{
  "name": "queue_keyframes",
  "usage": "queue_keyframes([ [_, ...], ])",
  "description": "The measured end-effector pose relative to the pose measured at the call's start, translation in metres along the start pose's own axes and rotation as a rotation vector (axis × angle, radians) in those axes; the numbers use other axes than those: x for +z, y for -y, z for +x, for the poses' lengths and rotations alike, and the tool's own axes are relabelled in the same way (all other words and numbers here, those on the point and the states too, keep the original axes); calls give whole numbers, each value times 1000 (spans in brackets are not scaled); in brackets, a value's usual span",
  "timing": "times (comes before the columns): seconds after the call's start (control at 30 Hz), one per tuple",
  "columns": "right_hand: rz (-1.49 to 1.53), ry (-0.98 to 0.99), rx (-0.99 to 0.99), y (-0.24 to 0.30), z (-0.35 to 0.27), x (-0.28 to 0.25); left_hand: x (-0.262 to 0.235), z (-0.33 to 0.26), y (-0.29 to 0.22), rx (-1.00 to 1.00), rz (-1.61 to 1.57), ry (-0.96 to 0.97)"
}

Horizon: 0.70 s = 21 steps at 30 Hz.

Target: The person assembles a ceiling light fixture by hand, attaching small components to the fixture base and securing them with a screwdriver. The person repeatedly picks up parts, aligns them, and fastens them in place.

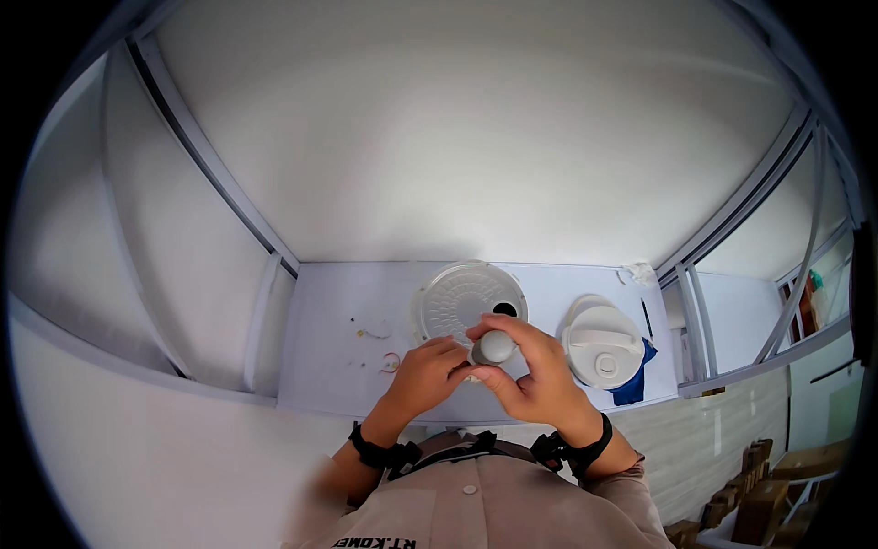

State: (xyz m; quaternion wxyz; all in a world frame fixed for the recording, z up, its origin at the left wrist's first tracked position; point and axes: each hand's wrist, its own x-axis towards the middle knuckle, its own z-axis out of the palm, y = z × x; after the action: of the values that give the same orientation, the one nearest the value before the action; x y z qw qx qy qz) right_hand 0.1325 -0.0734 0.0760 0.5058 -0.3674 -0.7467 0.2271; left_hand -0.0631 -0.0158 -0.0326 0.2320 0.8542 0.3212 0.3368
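In the head view, my left hand (422, 373) and right hand (535, 373) both pinched a small grey rounded plastic knob (496, 347) with the fingers, above the white surface (329, 361). Just behind lay a round white ribbed plastic inner lid (462, 300); a white appliance lid (601, 346) sat apart. The knob was not yet fitted anywhere. Its lower part was hidden by my fingers.

No pkgs, labels, signs or screens in view.
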Motion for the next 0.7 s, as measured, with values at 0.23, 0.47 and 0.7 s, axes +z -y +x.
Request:
queue_keyframes([
  [0.23, 180, -273, 46, -6, -9, -6, -2, -2, -8, -32, -111, 42],
  [0.47, -26, -177, 313, -27, -21, -16, 4, -9, -3, 31, -38, 1],
  [0.7, -280, 92, 396, -72, -50, -19, -8, -15, -1, 10, -3, 55],
])
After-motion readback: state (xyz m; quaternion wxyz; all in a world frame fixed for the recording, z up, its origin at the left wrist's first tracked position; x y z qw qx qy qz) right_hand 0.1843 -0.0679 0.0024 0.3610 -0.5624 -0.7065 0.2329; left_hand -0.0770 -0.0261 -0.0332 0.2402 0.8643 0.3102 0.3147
